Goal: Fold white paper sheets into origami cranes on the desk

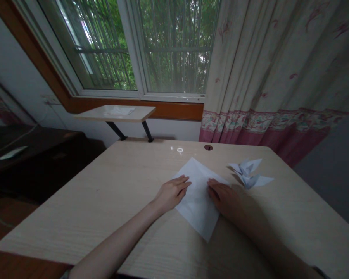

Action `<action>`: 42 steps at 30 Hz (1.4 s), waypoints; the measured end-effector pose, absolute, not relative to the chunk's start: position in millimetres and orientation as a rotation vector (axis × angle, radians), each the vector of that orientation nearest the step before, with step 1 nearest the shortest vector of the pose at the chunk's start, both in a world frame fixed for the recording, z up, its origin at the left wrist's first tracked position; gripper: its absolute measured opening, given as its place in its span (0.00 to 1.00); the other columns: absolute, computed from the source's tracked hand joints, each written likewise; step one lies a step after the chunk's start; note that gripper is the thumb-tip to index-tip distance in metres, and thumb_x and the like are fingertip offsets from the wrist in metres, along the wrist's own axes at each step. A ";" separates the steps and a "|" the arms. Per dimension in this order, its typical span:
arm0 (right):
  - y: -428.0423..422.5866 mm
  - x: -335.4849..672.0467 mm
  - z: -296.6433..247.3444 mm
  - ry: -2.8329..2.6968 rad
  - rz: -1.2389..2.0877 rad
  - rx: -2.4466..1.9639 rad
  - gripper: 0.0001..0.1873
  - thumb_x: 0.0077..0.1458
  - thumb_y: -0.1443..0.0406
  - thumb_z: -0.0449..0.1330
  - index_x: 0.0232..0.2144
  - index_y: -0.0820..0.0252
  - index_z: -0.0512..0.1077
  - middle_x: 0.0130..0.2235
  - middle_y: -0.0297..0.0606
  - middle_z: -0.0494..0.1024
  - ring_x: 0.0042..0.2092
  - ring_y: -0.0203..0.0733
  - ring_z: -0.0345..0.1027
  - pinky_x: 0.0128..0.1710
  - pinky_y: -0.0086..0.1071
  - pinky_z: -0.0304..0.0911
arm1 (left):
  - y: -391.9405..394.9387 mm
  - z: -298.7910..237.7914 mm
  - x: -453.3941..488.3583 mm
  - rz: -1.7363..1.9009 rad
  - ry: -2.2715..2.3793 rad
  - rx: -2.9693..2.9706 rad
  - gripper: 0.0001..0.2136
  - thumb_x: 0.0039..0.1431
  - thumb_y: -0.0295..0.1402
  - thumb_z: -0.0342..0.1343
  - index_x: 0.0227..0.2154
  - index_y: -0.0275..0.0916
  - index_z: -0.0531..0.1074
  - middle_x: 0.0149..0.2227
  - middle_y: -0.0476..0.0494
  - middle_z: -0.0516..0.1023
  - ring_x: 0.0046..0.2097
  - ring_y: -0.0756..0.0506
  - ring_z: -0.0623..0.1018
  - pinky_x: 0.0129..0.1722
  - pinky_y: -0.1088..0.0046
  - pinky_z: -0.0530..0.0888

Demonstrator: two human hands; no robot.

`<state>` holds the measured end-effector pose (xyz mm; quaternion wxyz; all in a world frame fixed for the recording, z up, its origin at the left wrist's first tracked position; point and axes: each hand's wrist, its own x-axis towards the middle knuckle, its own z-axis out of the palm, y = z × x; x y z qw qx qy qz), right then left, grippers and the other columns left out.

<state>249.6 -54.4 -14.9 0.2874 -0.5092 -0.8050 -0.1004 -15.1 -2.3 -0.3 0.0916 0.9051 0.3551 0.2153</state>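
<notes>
A white sheet of paper (198, 193) lies flat on the light wooden table (104, 201), turned like a diamond. My left hand (171, 192) rests on its left edge with the fingers stretched out flat. My right hand (225, 195) lies on the sheet's right side, fingers also flat and pressing down. Just beyond my right hand sits a folded white paper figure with pointed wings (248, 173), untouched.
A round cable hole (208, 147) is near the table's far edge. A small raised shelf (116, 113) stands under the window. A floral curtain (279, 77) hangs at the right. A dark low cabinet (31, 151) stands to the left.
</notes>
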 end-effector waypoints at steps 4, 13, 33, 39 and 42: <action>-52.5 250.2 -20.2 -2.157 -0.279 -1.339 0.17 0.65 0.67 0.51 0.50 0.59 0.76 0.49 0.47 0.82 0.48 0.50 0.79 0.48 0.47 0.75 | -2.6 0.8 -15.2 0.610 1.049 2.704 0.17 0.67 0.28 0.50 0.56 0.42 0.73 0.61 0.43 0.72 0.62 0.44 0.72 0.62 0.62 0.71; -53.1 249.9 -22.5 -2.177 -0.321 -1.327 0.18 0.65 0.64 0.53 0.54 0.60 0.72 0.52 0.51 0.80 0.52 0.53 0.76 0.51 0.49 0.73 | -1.6 5.0 -14.7 0.580 1.037 2.779 0.16 0.68 0.30 0.50 0.55 0.41 0.73 0.60 0.40 0.73 0.61 0.41 0.73 0.60 0.58 0.71; -56.4 250.0 -10.8 -2.253 -0.347 -1.312 0.15 0.65 0.65 0.53 0.49 0.57 0.76 0.50 0.45 0.82 0.49 0.49 0.78 0.50 0.46 0.72 | -4.9 13.2 -14.4 0.563 1.195 2.722 0.29 0.56 0.53 0.63 0.57 0.45 0.72 0.62 0.41 0.71 0.64 0.35 0.69 0.65 0.47 0.58; -58.6 248.0 -5.6 -2.260 -0.333 -1.328 0.14 0.65 0.65 0.53 0.49 0.57 0.75 0.48 0.43 0.83 0.46 0.51 0.78 0.49 0.49 0.71 | -3.3 17.8 -15.8 0.653 1.195 2.745 0.21 0.58 0.44 0.65 0.53 0.48 0.74 0.61 0.44 0.73 0.63 0.37 0.70 0.65 0.46 0.59; -59.9 246.2 -4.5 -2.239 -0.329 -1.341 0.14 0.66 0.64 0.53 0.48 0.56 0.75 0.46 0.42 0.83 0.46 0.51 0.77 0.51 0.51 0.69 | -2.2 18.2 -16.8 0.685 1.162 2.778 0.17 0.59 0.38 0.65 0.52 0.49 0.75 0.60 0.46 0.74 0.62 0.38 0.71 0.64 0.48 0.61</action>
